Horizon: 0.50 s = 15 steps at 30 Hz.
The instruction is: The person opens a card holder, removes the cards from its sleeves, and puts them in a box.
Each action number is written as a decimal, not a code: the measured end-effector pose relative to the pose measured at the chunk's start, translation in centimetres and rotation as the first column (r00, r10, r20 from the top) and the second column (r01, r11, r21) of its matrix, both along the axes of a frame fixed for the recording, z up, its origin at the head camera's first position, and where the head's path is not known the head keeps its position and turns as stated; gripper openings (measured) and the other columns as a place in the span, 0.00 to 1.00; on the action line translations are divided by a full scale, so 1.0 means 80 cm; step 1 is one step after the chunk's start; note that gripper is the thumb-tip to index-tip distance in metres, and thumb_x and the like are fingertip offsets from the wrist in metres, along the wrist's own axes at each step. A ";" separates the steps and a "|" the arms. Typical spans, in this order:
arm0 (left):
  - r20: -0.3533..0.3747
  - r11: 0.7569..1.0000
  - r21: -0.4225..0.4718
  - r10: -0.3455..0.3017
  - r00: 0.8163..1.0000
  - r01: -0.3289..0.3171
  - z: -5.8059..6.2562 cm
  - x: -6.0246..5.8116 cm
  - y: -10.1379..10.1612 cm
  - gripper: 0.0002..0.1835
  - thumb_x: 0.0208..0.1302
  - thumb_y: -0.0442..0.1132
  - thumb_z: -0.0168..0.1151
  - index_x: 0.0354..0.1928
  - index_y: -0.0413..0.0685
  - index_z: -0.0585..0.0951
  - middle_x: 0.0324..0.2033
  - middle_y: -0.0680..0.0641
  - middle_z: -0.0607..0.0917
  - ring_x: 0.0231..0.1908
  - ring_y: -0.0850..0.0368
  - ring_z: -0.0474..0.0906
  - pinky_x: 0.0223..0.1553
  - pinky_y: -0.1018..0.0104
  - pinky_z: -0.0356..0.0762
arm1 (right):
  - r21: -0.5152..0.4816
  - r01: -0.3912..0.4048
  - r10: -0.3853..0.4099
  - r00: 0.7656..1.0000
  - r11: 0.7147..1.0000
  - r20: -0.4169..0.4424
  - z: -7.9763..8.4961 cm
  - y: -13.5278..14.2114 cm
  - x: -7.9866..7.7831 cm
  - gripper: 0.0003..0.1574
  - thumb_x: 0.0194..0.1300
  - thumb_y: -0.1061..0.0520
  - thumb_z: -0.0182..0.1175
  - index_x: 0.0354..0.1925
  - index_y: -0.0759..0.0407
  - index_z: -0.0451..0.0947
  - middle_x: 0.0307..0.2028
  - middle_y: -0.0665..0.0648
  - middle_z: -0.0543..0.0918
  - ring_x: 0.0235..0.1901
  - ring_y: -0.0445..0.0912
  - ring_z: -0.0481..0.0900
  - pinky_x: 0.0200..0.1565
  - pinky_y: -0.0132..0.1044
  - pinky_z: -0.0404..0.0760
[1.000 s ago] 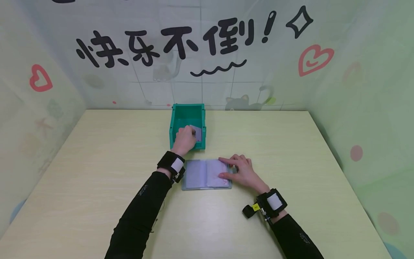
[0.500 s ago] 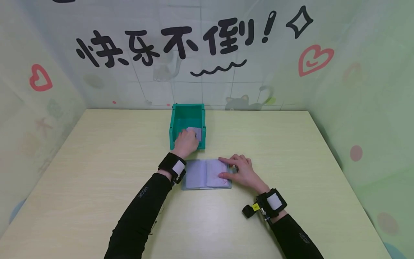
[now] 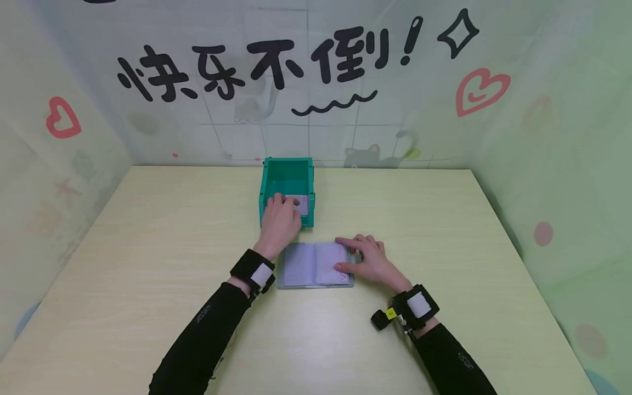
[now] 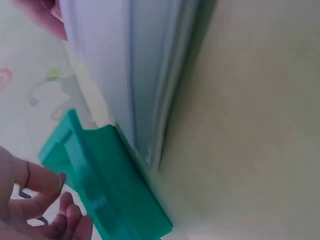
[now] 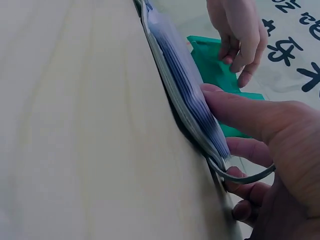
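Observation:
My left hand (image 3: 280, 222) is over the near end of a green plastic bin (image 3: 288, 171), its fingers loosely bent, with nothing between them in either wrist view. Inside the bin, by those fingertips, lies a pale purple card (image 3: 302, 205). In front of the bin a card holder booklet (image 3: 299, 266) lies spread on the table, with clear purple-tinted pages and a grey-blue cover. My right hand (image 3: 372, 263) holds its right side: the thumb (image 5: 235, 107) presses on the stacked pages, while other fingers curl at the cover's edge beside a thin strap (image 5: 252, 177).
The light wood table (image 3: 173, 230) carries the bin and booklet near its middle. A printed cloth backdrop (image 3: 222, 131) rises at the back and along both sides. Each wrist wears a black camera band.
The pale purple card tipped down from my left hand into the bin and was let go. That hand then drew slightly up and left, fingers loosened. My right hand stays on the booklet.

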State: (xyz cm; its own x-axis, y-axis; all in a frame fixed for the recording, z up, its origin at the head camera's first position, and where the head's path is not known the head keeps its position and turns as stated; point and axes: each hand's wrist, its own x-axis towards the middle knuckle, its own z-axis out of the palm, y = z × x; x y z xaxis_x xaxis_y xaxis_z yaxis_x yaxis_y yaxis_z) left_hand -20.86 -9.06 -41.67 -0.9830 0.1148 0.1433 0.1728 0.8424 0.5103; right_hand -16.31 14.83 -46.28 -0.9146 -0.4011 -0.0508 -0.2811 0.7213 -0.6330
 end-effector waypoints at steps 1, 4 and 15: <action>0.006 0.999 0.034 -0.025 1.000 0.025 -0.001 0.007 -0.002 0.13 0.72 0.32 0.51 0.51 0.34 0.81 0.48 0.36 0.79 0.48 0.42 0.73 0.52 0.51 0.75 | 0.006 -0.001 0.001 1.000 1.000 0.008 0.001 0.000 -0.001 0.40 0.60 0.42 0.71 0.68 0.47 0.74 0.40 0.53 0.75 0.47 0.49 0.65 0.51 0.46 0.55; 0.097 0.983 0.128 -0.146 0.984 0.133 -0.003 0.028 -0.007 0.11 0.69 0.33 0.57 0.50 0.39 0.81 0.39 0.42 0.80 0.42 0.48 0.74 0.44 0.58 0.76 | 0.018 -0.009 0.008 1.000 1.000 0.021 0.006 -0.002 -0.002 0.39 0.60 0.42 0.71 0.67 0.47 0.75 0.41 0.54 0.75 0.46 0.49 0.65 0.50 0.46 0.55; 0.369 0.921 0.256 -0.373 0.851 0.293 -0.013 0.054 -0.020 0.18 0.57 0.33 0.74 0.48 0.39 0.80 0.32 0.46 0.79 0.35 0.56 0.73 0.38 0.69 0.73 | -0.023 0.011 -0.011 1.000 1.000 0.012 0.016 -0.008 -0.008 0.29 0.59 0.46 0.73 0.57 0.52 0.80 0.42 0.56 0.76 0.47 0.50 0.69 0.48 0.44 0.57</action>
